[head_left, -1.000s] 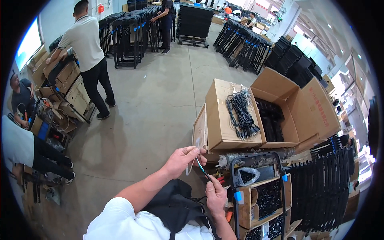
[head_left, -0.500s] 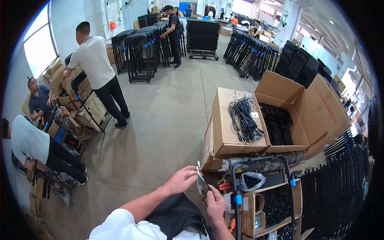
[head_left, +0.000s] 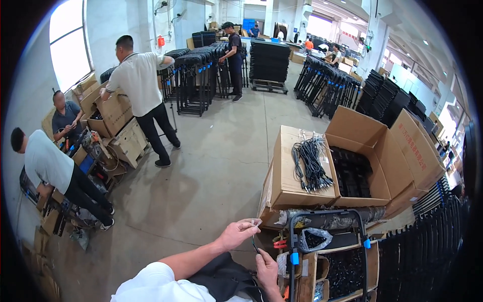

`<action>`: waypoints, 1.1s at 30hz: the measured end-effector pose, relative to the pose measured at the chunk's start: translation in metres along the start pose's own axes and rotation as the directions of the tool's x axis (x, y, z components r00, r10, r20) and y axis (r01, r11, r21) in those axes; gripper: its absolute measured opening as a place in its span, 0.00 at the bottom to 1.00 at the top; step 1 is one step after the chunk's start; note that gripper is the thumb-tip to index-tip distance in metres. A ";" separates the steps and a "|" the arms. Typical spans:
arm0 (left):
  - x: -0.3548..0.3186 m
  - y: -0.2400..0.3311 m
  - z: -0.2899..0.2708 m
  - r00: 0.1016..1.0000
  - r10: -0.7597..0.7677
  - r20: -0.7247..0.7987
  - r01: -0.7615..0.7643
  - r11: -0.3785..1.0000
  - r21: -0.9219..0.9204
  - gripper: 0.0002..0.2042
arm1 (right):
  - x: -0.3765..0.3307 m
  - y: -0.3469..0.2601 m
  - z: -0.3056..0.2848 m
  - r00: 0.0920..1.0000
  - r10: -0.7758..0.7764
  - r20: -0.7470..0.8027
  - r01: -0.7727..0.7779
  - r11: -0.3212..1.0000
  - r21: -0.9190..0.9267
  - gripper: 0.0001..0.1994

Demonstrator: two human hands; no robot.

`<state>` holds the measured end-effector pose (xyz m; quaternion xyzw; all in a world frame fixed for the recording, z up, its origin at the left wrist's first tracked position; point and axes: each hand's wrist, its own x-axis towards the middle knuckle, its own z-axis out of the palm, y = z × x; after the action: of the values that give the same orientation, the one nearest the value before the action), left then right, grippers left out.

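Observation:
In front of me, my left hand (head_left: 239, 235) is closed, its thumb and fingers pinching a small clear, shiny piece (head_left: 256, 221) that looks like plastic. Below and to its right, my right hand (head_left: 266, 268) grips a thin black cable (head_left: 256, 249). A dark greenish wire runs up from the cable toward my left fingertips. Whether it is joined to the clear piece is too small to tell. Just right of my right hand stands a black tubular frame (head_left: 327, 213) with blue clips, over wooden bins of small dark parts (head_left: 346, 269).
Ahead to the right, a carton (head_left: 284, 181) bears a bundle of black cables (head_left: 311, 163). Beside it an open carton (head_left: 402, 177) holds black parts. Red-handled pliers (head_left: 280, 244) lie near my right hand. People work at a cluttered bench (head_left: 123, 143) on the left; black frames (head_left: 193, 83) stand farther back.
My view has shifted, so the room sits lower and farther right. The clear piece, earlier a long strip hanging below my left fingers, now shows only at their tips. Both hands keep their grip.

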<state>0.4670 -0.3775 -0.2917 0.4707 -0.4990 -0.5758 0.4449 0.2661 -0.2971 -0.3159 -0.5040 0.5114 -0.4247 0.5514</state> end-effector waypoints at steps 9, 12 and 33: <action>-0.003 -0.011 0.032 0.996 -0.024 -0.084 0.026 0.999 0.022 0.16 | -0.008 0.034 -0.009 0.986 0.164 -0.019 -0.159 0.975 0.156 0.16; 0.007 -0.007 0.035 0.999 0.049 0.000 -0.045 0.916 0.398 0.16 | -0.003 0.060 -0.012 0.997 0.036 -0.071 -0.043 0.994 -0.097 0.16; 0.152 -0.122 0.083 0.771 -0.412 0.486 0.328 0.910 0.251 0.16 | 0.045 0.089 -0.012 0.811 0.513 -0.280 -0.368 0.821 0.437 0.17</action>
<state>0.3550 -0.5006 -0.4232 0.4156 -0.5412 -0.7192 0.1307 0.2557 -0.3312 -0.4096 -0.1649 0.6266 -0.4597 0.6073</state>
